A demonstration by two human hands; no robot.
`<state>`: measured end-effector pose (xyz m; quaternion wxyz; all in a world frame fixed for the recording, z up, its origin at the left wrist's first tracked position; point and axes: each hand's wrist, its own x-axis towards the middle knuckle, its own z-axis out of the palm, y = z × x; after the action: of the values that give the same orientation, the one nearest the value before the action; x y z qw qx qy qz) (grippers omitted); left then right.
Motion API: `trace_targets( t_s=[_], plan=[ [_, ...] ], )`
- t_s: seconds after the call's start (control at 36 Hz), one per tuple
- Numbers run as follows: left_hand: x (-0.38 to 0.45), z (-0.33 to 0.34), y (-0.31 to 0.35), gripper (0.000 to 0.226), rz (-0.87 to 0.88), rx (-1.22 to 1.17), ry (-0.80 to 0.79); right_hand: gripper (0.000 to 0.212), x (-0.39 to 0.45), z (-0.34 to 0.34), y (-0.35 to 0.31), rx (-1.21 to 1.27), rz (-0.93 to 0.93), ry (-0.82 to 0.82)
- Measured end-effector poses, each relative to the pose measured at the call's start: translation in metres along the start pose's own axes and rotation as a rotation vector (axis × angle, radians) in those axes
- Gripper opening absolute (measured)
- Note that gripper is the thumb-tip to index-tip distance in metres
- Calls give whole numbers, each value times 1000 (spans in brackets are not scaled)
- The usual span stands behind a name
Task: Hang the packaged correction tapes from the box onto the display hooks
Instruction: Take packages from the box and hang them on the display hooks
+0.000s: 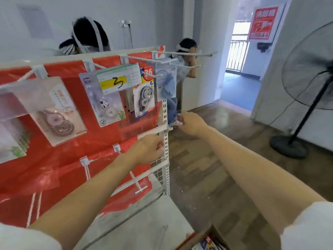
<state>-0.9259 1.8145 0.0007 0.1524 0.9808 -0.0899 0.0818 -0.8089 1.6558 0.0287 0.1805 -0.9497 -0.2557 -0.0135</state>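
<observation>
Against the red display rack, the left hand reaches the perforated upright, fingers curled at a white crossbar; whether it grips anything is hidden. Past the rack's edge, the right hand pinches a small packaged correction tape. Other packaged tapes hang on the upper hooks. More lie in the box at the bottom edge.

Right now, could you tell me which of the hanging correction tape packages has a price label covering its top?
It is the panda-print package, second from the left. A green and yellow price label with a handwritten 3 covers its top; the other packages hang uncovered.
</observation>
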Motion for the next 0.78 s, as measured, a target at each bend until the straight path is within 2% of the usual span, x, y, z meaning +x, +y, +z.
trace_targets(
  t_s=[0.19,0.39,0.58,0.78],
  plan=[
    [0,43,20,17,116,-19,-138,33,-66,18,9,-40,47,-114],
    [-14,102,41,17,159,-86,-308,30,-116,67,46,7,200,-215],
    [-46,188,46,19,77,-112,-475,30,-168,151,93,143,343,-299],
    [-93,289,38,27,-41,-115,-690,35,-242,269,131,281,484,-495]
  ],
)
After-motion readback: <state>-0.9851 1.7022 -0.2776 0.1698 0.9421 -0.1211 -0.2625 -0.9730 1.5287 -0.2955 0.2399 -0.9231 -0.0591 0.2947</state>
